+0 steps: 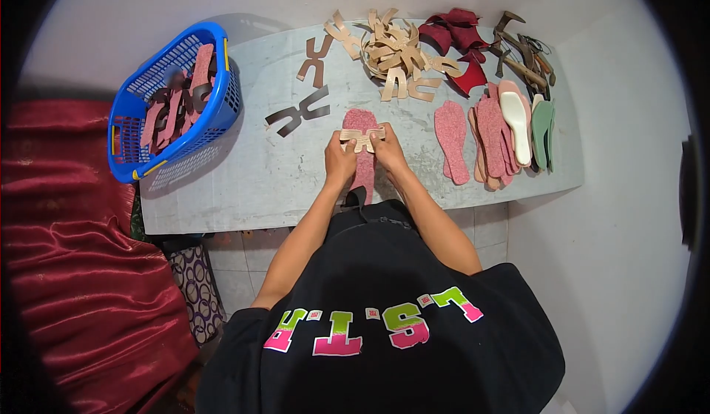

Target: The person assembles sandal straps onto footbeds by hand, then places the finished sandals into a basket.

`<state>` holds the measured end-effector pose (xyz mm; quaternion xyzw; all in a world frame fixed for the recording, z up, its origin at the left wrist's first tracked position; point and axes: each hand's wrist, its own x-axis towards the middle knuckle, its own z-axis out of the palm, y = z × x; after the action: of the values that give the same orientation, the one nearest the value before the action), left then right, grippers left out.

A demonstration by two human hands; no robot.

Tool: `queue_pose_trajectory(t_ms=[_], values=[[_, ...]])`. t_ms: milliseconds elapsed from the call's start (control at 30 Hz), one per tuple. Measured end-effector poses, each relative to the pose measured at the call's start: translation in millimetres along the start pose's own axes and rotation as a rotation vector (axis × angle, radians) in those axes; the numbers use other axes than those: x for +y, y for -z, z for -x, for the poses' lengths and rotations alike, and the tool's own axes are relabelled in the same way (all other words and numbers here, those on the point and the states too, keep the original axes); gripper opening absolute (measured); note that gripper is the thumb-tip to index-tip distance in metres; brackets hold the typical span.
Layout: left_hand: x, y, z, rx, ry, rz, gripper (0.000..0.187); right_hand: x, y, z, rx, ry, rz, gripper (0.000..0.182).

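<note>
Lighting: bright, even, diffuse; source not visible. Shadows: soft, short, beside the basket on the table. Glare: none. Distortion: strong fisheye, dark circular vignette at corners. Focus: centre sharp, edges slightly soft. Colours saturated.

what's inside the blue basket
The blue basket holds pink insoles stacked with dark strap pieces. Anything beneath that pile, and the basket floor, is covered.

Blue basket at table left edge; tan strap pile behind; possibly tools far right.
</note>
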<state>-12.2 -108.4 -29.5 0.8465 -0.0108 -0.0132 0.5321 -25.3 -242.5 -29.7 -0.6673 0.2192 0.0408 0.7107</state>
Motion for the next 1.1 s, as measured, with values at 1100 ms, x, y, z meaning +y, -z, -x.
queue_pose_trajectory(t_ms=[1100], values=[[3.5, 12.0, -12.3, -0.167, 0.188, 0.375, 0.023, -4.9, 12.4, 2.9, -0.084, 0.089, -0.133, 0.029]])
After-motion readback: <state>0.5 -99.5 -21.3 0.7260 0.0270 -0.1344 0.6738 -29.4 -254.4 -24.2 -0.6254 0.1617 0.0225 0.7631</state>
